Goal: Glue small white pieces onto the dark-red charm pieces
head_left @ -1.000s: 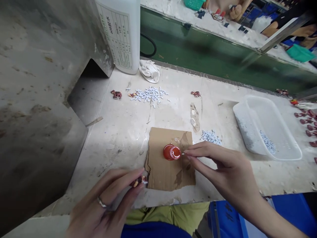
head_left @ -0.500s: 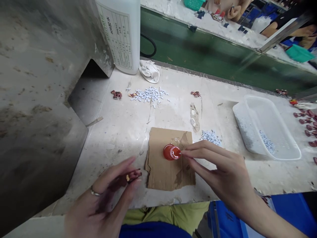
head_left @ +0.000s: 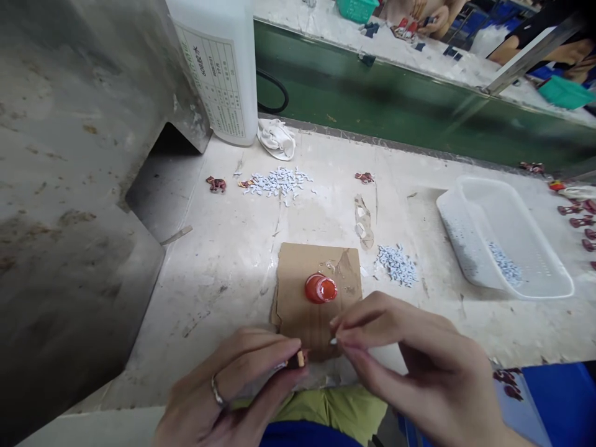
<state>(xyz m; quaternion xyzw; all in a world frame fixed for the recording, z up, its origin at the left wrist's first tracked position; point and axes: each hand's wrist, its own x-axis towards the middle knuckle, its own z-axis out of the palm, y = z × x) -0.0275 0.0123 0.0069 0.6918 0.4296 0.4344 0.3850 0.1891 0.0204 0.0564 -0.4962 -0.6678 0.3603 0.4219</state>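
1. Head view, looking down at the worktop (head_left: pixel 218 304): both hands work at its near edge, in front of a torn cardboard sheet (head_left: pixel 298 267).
2. Left hand (head_left: pixel 233 382): grip closed, thumb and fingers pinching a small dark-red figure (head_left: pixel 293 361) with a pale end showing. A ring (head_left: pixel 216 391) sits on one finger.
3. Right hand (head_left: pixel 405 354): grip closed, fingertips pinching a tiny white piece (head_left: pixel 333 341), held near the figure but not touching it.
4. Handling, judged: the figure looks light and fairly stiff, so its body seems the place to hold, leaving the pale end free. The white piece looks thin, light and easy to drop, so it suits a fingertip hold at one end.
5. Around them: a glossy red cap (head_left: pixel 320 288) stands on the cardboard. White pieces lie heaped (head_left: pixel 397 265) just beyond it, with more in a plastic tray (head_left: pixel 484 189). Red figures (head_left: pixel 582 223) line the right side.
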